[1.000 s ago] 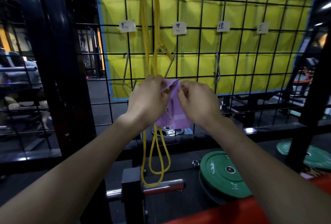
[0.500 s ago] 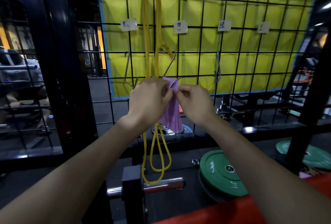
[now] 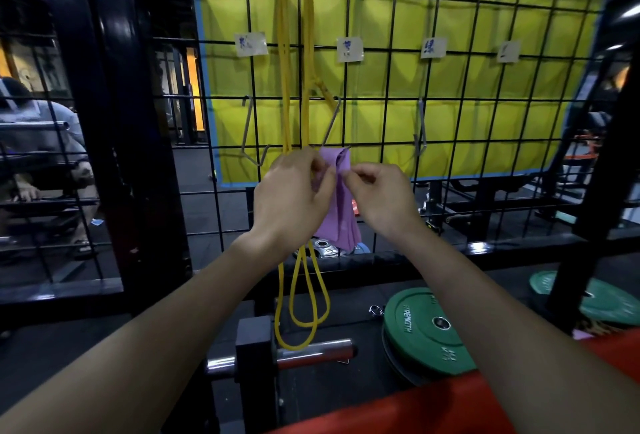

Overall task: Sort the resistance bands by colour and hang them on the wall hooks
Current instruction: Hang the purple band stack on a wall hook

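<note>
— What do we have in our hands?
— The purple band [image 3: 337, 205]. Our left hand [image 3: 291, 198] is closed on its left side, and our right hand [image 3: 381, 196] pinches its top edge with the fingertips.
— Where is it?
— Up in front of the black wire wall [image 3: 460, 87], and its top is right by the tip of the middle hook [image 3: 330, 127]. We cannot tell if it is on the hook. The rest hangs down between our hands.
— And the yellow band [image 3: 294, 87]?
— It hangs from high on the wire wall, goes behind our left hand, and loops down low — just above a silver bar [image 3: 311, 352].
— Anything else?
— Little paper labels [image 3: 349, 49] sit above the hooks, and a green weight plate [image 3: 427, 331] lies down on the right.
</note>
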